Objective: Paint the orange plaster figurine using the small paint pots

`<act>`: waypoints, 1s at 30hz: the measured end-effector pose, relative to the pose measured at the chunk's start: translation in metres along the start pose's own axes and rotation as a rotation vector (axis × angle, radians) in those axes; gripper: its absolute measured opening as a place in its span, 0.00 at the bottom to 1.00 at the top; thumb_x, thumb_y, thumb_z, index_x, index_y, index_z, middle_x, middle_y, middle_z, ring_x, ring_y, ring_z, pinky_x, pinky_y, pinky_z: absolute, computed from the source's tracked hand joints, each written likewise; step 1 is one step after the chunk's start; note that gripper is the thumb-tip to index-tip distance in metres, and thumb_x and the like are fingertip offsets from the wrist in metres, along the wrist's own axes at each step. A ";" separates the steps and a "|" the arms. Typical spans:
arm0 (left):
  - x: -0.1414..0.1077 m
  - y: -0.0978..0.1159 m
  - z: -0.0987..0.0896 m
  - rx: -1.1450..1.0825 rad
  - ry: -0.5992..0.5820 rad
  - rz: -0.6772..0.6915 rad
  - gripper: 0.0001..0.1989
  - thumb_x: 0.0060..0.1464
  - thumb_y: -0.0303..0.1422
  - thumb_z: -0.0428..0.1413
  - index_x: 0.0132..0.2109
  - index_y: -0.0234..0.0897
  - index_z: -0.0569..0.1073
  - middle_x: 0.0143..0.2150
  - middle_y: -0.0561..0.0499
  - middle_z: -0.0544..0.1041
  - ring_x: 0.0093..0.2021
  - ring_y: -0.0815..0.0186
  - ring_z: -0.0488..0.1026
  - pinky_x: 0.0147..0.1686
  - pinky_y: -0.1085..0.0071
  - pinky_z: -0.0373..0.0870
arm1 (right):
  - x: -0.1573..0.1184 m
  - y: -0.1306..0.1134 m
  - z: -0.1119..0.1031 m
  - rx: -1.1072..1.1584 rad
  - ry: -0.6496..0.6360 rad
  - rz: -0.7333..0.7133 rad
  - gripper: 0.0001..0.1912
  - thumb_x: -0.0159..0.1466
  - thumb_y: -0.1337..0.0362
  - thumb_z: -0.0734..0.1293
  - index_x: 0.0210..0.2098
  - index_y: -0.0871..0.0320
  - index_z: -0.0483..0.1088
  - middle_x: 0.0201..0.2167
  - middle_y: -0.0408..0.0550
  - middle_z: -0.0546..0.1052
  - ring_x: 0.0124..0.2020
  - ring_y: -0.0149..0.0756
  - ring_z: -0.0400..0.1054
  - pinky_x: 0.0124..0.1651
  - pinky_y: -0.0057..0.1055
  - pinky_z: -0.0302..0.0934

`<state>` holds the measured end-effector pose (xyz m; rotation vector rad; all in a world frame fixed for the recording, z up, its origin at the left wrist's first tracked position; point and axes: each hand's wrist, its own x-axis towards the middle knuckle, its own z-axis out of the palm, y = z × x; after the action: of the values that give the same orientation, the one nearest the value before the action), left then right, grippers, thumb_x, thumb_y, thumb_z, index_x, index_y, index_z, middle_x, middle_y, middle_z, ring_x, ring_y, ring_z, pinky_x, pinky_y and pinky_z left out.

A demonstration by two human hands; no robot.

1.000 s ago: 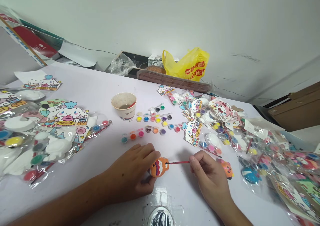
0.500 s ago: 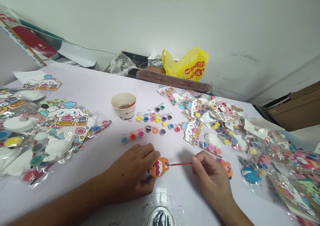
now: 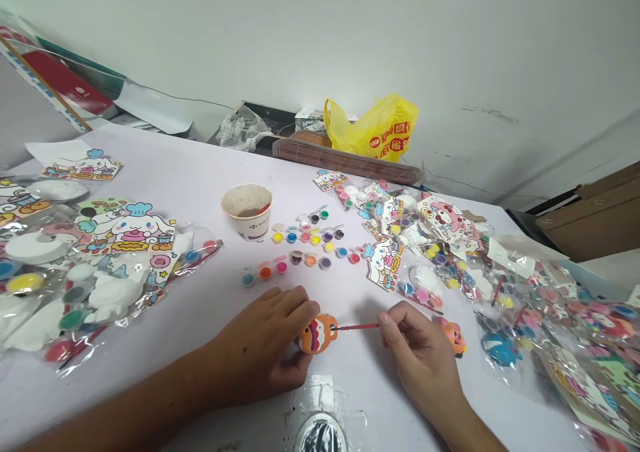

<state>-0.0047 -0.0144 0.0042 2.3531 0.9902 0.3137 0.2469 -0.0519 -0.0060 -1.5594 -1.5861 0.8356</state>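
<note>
Between the thumb and fingers of my left hand (image 3: 273, 342) is a small orange painted figurine (image 3: 325, 335) with white, red and blue patches; its left side is hidden by the fingers. My right hand (image 3: 417, 352) pinches a thin red paintbrush (image 3: 363, 327). The dark brush tip touches the figurine's right end. Beyond the hands lie several small open paint pots (image 3: 310, 260) in many colours. A paper cup (image 3: 247, 212) of murky water, with something red inside, stands behind them. Partly covered by my right hand, a pink and orange figurine (image 3: 454, 337) lies on the table.
Clear packets of white figurines and paints (image 3: 115, 292) cover the left side. More packets (image 3: 450, 252) crowd the right, along with a blue figurine (image 3: 500, 349). A round silver object (image 3: 320, 432) sits at the front edge. A yellow plastic bag (image 3: 375, 132) is at the back.
My right hand and the paintbrush have shifted slightly left, bringing the tip a little further over the figurine. My left hand and the figurine look unmoved.
</note>
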 end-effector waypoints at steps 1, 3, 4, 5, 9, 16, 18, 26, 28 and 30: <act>0.000 0.000 0.000 0.000 0.001 -0.001 0.13 0.46 0.25 0.53 0.41 0.40 0.63 0.39 0.53 0.65 0.36 0.62 0.62 0.36 0.66 0.56 | 0.000 0.000 0.000 0.002 0.000 -0.002 0.19 0.68 0.55 0.62 0.23 0.56 0.62 0.18 0.38 0.62 0.20 0.29 0.54 0.23 0.26 0.49; 0.000 0.000 0.000 0.000 0.003 -0.003 0.13 0.45 0.25 0.53 0.41 0.40 0.63 0.39 0.53 0.65 0.36 0.62 0.62 0.35 0.66 0.56 | 0.000 0.000 0.000 0.017 -0.002 -0.006 0.18 0.68 0.56 0.62 0.23 0.56 0.62 0.18 0.38 0.63 0.20 0.29 0.55 0.23 0.26 0.49; 0.000 0.000 0.000 0.001 0.004 -0.003 0.13 0.45 0.25 0.53 0.40 0.40 0.63 0.39 0.53 0.65 0.36 0.62 0.62 0.35 0.66 0.56 | 0.000 0.000 0.000 0.025 -0.005 -0.007 0.18 0.68 0.56 0.62 0.23 0.56 0.62 0.18 0.39 0.64 0.20 0.29 0.55 0.23 0.26 0.49; 0.001 0.001 0.000 0.001 0.003 -0.003 0.13 0.45 0.25 0.53 0.40 0.40 0.63 0.39 0.53 0.65 0.36 0.62 0.62 0.35 0.66 0.56 | 0.000 -0.001 0.000 0.031 -0.008 -0.006 0.18 0.68 0.56 0.62 0.24 0.56 0.62 0.18 0.39 0.64 0.19 0.29 0.55 0.22 0.26 0.49; 0.003 0.001 -0.001 0.005 -0.001 0.002 0.13 0.45 0.25 0.52 0.41 0.40 0.63 0.39 0.53 0.66 0.36 0.61 0.63 0.36 0.66 0.56 | 0.000 -0.001 0.000 0.021 -0.023 -0.001 0.18 0.68 0.56 0.62 0.24 0.56 0.62 0.18 0.39 0.63 0.20 0.29 0.55 0.23 0.26 0.50; 0.002 0.000 0.000 0.006 0.010 -0.006 0.14 0.45 0.25 0.53 0.41 0.40 0.63 0.39 0.53 0.66 0.36 0.62 0.62 0.36 0.66 0.56 | -0.001 0.001 0.000 -0.053 -0.014 -0.001 0.18 0.68 0.56 0.61 0.23 0.55 0.60 0.18 0.38 0.61 0.21 0.30 0.54 0.24 0.27 0.50; 0.001 0.000 0.000 0.005 0.006 -0.003 0.13 0.45 0.25 0.53 0.40 0.40 0.63 0.39 0.53 0.66 0.36 0.62 0.63 0.36 0.66 0.56 | -0.001 0.001 -0.001 -0.044 -0.005 -0.007 0.18 0.68 0.56 0.61 0.23 0.55 0.60 0.18 0.38 0.61 0.21 0.30 0.54 0.24 0.27 0.50; 0.003 0.002 -0.002 0.020 -0.012 -0.009 0.12 0.46 0.25 0.52 0.40 0.40 0.62 0.39 0.52 0.66 0.36 0.61 0.63 0.36 0.66 0.56 | 0.000 -0.004 -0.001 -0.011 -0.004 -0.012 0.19 0.68 0.55 0.61 0.23 0.55 0.61 0.17 0.39 0.63 0.19 0.29 0.54 0.23 0.27 0.50; 0.002 0.001 -0.002 0.027 -0.014 -0.007 0.12 0.46 0.25 0.52 0.40 0.40 0.62 0.39 0.52 0.66 0.36 0.61 0.63 0.36 0.66 0.57 | 0.000 -0.005 -0.001 -0.010 0.003 -0.008 0.19 0.68 0.55 0.61 0.23 0.55 0.61 0.17 0.39 0.62 0.20 0.30 0.54 0.23 0.27 0.50; 0.002 0.001 -0.002 0.029 -0.013 -0.006 0.12 0.46 0.25 0.52 0.40 0.40 0.62 0.39 0.51 0.66 0.36 0.61 0.63 0.36 0.66 0.57 | 0.000 -0.005 0.000 -0.005 0.007 -0.005 0.20 0.68 0.54 0.61 0.23 0.55 0.61 0.17 0.39 0.62 0.20 0.30 0.54 0.23 0.27 0.49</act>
<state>-0.0032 -0.0131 0.0065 2.3745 1.0017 0.2837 0.2443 -0.0524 -0.0015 -1.5599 -1.5882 0.8232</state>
